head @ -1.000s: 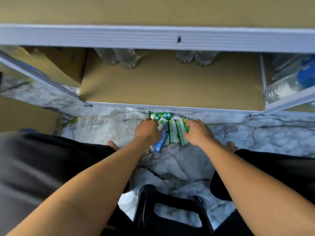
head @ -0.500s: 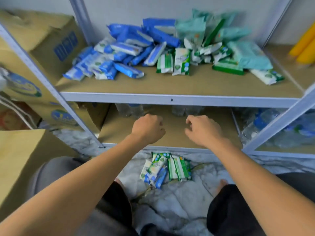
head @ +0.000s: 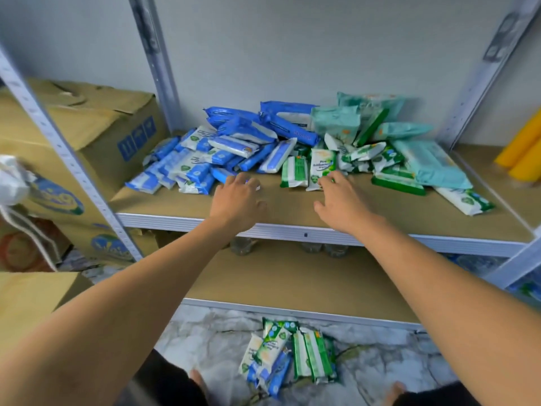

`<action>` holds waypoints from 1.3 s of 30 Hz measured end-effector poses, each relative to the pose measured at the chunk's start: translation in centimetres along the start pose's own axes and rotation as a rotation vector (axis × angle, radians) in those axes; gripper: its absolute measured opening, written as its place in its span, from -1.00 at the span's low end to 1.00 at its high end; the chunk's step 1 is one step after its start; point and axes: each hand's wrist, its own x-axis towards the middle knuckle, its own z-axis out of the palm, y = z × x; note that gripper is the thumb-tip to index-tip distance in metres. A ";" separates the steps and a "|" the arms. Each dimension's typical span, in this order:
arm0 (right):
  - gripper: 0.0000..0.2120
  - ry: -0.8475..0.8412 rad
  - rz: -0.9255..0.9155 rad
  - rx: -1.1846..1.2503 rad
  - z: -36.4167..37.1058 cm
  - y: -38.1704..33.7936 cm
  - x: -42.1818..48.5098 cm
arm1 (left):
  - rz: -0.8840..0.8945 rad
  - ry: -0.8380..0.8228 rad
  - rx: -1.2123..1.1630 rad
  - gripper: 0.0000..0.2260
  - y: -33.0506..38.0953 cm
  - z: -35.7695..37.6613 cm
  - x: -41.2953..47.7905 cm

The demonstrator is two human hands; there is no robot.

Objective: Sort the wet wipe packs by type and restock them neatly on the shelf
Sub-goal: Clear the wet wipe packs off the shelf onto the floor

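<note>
The left hand and right hand hang spread and empty over the shelf; packs lie at twelve o'clock.

white-green pack reads "pine antibacterial"; other print too blurred
</note>
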 end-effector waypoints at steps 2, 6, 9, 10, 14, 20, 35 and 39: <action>-0.49 -0.046 0.023 0.037 1.0 0.0 1.5 | -0.004 -0.011 0.003 -0.51 -0.9 0.9 0.9; -0.36 -0.130 0.041 0.144 2.9 0.2 2.9 | 0.003 0.003 0.002 -0.49 -1.7 2.4 0.7; -0.37 -0.057 0.055 0.106 3.9 0.3 2.4 | -0.013 0.131 -0.043 -0.52 -1.9 3.5 -0.5; -0.40 -0.012 0.060 0.080 4.0 0.4 2.1 | -0.014 0.187 -0.070 -0.54 -2.0 3.8 -1.0; -0.59 0.110 0.096 0.049 4.1 0.5 1.1 | -0.044 0.399 -0.182 -0.65 -1.9 4.4 -2.4; -0.78 0.197 0.200 0.113 3.7 0.6 -1.3 | -0.153 0.327 -0.328 -0.80 -1.0 2.7 -3.3; -0.41 0.395 0.268 0.316 9.1 -2.0 -13.0 | -0.142 0.351 -0.632 -0.56 2.4 7.9 -12.4; -0.38 0.277 0.299 0.372 14.4 -1.7 -15.5 | -0.078 0.275 -0.636 -0.60 3.4 12.8 -15.5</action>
